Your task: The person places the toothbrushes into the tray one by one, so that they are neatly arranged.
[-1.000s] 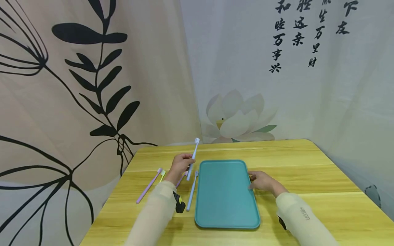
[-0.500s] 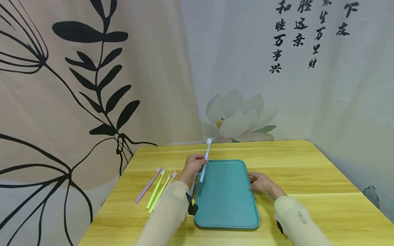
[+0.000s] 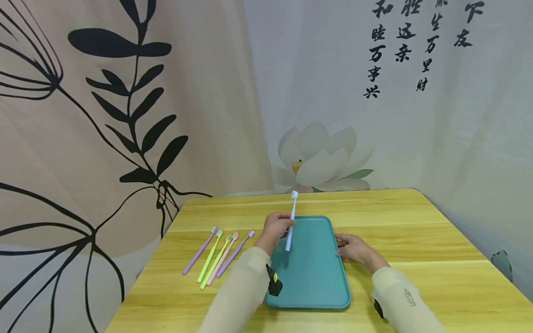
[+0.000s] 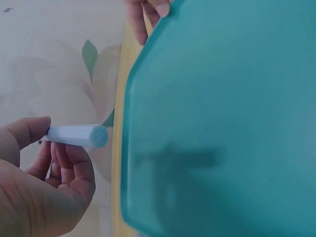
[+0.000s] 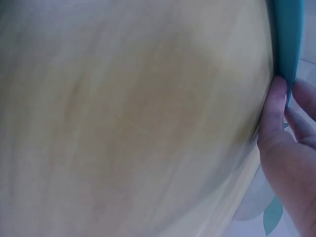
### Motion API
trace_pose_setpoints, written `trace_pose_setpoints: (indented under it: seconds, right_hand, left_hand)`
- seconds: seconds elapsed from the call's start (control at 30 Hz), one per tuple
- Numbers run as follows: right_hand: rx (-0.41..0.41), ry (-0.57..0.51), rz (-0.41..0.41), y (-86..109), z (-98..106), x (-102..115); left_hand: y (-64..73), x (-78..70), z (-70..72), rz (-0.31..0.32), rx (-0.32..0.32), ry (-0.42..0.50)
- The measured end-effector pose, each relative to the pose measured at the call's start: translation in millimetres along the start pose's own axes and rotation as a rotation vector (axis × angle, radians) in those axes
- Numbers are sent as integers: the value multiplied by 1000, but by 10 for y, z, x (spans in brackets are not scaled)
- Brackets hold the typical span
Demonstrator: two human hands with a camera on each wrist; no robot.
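My left hand (image 3: 276,230) pinches a pale blue toothbrush (image 3: 291,221) by its handle, head end up, above the teal tray (image 3: 312,282). In the left wrist view the toothbrush (image 4: 79,136) sits between thumb and fingers, its handle end facing the camera, and a shadow falls on the tray (image 4: 237,98). My right hand (image 3: 356,249) grips the tray's right rim; the right wrist view has thumb and fingers on either side of that rim (image 5: 287,44). A second blue toothbrush, seen earlier by the tray's left edge, is hidden behind my left arm.
Left of the tray, several toothbrushes lie side by side on the wooden table (image 3: 416,222): purple (image 3: 200,252), green (image 3: 209,259), pink (image 3: 222,259) and another purple one (image 3: 235,254). A printed curtain (image 3: 208,115) hangs behind the table.
My left hand has moved right with the pale blue toothbrush, from beside the tray to above it. More of the toothbrushes on the left now show. My right hand stays at the tray's rim.
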State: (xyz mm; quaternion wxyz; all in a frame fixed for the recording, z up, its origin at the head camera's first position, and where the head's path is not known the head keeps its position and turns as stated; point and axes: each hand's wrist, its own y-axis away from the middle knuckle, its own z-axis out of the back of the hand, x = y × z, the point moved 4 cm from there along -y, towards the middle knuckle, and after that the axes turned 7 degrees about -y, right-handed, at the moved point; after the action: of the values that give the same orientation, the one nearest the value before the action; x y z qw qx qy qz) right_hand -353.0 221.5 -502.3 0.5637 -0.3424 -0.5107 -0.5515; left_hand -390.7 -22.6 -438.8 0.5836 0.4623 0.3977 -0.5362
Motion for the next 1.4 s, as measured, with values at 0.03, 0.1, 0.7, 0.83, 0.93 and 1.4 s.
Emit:
trace_pose_setpoints:
  seconds: [0.03,0.1,0.7,0.83,0.93,1.4]
  right_hand:
    - [6,-10,0,-2,2,-3]
    - [12,-25,3,-7,8,-12]
    - [-7,-35,-1,-22,3,-22]
    - [-12,-33,-7,-29,2,-26]
    - [-12,-24,-13,-32,-2,-32]
    - [-2,-43,7,-16,-3,-15]
  left_hand:
    - [10,-1,-24,3,0,2]
    - [30,-2,-71,9,5,14]
    - [145,34,-419,37,0,87]
    - [163,53,-481,35,-18,104]
    - [182,73,-540,35,-37,106]
    - [213,236,-791,81,-144,61]
